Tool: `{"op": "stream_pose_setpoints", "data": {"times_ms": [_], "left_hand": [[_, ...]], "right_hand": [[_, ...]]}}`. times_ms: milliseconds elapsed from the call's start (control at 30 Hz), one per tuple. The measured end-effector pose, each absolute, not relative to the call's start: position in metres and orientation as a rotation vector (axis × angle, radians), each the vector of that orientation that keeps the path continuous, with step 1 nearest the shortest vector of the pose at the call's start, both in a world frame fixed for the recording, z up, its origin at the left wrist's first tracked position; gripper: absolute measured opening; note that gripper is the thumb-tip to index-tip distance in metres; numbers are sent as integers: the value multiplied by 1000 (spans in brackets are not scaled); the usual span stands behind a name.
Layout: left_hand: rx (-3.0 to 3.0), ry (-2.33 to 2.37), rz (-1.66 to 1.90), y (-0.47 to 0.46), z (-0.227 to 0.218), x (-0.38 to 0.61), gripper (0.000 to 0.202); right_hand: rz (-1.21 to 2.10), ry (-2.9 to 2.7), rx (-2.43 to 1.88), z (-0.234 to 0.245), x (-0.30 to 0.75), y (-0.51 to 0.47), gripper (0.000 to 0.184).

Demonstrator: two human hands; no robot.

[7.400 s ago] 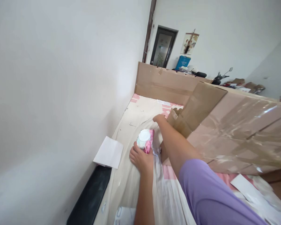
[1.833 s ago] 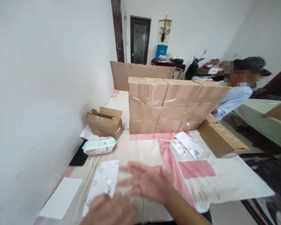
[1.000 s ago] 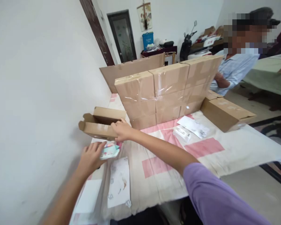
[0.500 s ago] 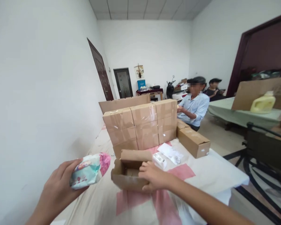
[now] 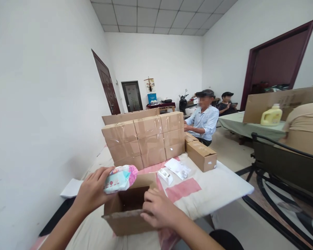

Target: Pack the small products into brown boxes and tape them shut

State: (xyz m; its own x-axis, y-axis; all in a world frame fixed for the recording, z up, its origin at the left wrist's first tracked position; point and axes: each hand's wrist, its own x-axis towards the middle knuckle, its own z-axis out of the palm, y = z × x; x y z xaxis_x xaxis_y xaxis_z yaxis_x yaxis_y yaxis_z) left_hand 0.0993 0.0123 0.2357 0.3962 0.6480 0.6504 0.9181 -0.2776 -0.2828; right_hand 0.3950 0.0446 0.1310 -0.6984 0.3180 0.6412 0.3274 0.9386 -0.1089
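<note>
Wipes pack (image 5: 118,177), gripped in left hand (image 5: 92,191), hovers over open box (image 5: 127,225) rim; right hand (image 5: 159,211) clamps near edge.

I work in a plain white-walled room of a house turned packing room: taped cardboard boxes (image 5: 146,139) stacked on my cloth-covered table (image 5: 224,187), a dark wooden door (image 5: 105,86) on the left, a scooter (image 5: 183,102) parked at the far wall, people (image 5: 205,119) seated by another table (image 5: 237,126) on the right.

Left grip (image 5: 91,190), right grip (image 5: 159,210) bare; forearms (image 5: 64,227) uncovered.
</note>
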Motion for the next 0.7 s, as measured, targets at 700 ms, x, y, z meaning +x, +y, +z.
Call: {"op": "stream_pose_setpoints", "data": {"times_ms": [700], "left_hand": [[-2413, -1265, -613, 1, 189, 156, 65]], "right_hand": [[299, -2387, -821, 161, 407, 38, 21]]}}
